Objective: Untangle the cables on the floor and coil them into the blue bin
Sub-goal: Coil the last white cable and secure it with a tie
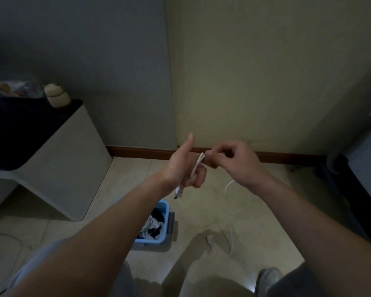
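Note:
A thin white cable (198, 162) runs in loops across my left hand (185, 166), which is raised with the thumb up and the lower fingers curled round the strands. Its plug end (177, 192) hangs below that hand. My right hand (234, 160) pinches the same cable at the top of the loops. From there the cable drops past my right wrist (228, 187) to the floor, where its tail (222, 247) lies. The blue bin (166, 227) stands on the floor below my left forearm, holding several coiled black and white cables.
A white cabinet (58, 168) with a dark top and small jars stands at the left. Another thin cord (13, 239) lies on the tiles at the far left. Dark furniture (364, 189) fills the right edge. My shoe (268, 277) is at the bottom right.

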A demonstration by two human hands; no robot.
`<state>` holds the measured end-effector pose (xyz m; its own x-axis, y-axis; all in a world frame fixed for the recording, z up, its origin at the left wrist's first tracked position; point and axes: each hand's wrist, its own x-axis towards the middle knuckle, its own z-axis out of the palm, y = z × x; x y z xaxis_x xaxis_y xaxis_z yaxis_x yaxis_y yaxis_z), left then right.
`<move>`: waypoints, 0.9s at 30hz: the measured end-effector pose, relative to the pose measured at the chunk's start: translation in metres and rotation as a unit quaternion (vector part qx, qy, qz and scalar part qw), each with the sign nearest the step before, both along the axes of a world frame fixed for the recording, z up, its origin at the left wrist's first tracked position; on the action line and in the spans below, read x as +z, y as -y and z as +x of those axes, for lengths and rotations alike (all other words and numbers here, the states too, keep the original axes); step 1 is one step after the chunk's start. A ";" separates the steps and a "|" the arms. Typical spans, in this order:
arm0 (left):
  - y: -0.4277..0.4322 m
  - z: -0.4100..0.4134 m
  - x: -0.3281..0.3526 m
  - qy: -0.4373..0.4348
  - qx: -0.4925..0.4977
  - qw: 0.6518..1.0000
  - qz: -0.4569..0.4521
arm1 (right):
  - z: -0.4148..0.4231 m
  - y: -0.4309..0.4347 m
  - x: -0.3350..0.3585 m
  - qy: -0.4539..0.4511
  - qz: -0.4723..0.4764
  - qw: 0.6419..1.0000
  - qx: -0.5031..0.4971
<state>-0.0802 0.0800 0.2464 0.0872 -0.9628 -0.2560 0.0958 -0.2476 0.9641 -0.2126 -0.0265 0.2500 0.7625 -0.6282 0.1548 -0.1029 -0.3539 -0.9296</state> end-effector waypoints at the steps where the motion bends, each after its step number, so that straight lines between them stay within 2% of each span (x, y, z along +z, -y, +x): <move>1: -0.001 0.002 0.000 0.000 -0.009 1.000 -0.006 | 0.001 0.002 -0.001 0.009 -0.002 1.000 -0.010; 7: -0.006 -0.004 0.008 -0.067 -0.005 0.998 -0.014 | 0.002 0.015 -0.007 0.022 0.006 0.999 -0.034; 11: -0.004 -0.007 0.008 -0.118 0.053 0.991 -0.024 | 0.003 0.018 -0.015 -0.029 0.008 1.000 -0.005; 15: -0.006 -0.005 0.009 -0.143 0.115 0.983 -0.031 | 0.005 0.015 -0.011 0.004 0.028 0.999 -0.029; 18: -0.008 -0.003 0.013 -0.173 0.110 0.978 -0.034 | 0.004 0.014 -0.009 0.016 0.032 0.999 -0.039; 20: -0.010 -0.002 0.014 -0.206 0.108 0.972 -0.045 | 0.004 0.013 -0.012 -0.016 0.027 0.999 -0.021; 23: -0.009 -0.002 0.014 -0.265 0.155 0.949 -0.066 | 0.006 0.009 -0.021 -0.088 0.014 0.995 0.044; 27: -0.008 0.007 0.017 -0.344 0.276 0.891 -0.106 | 0.008 -0.005 -0.026 -0.170 -0.009 0.977 0.127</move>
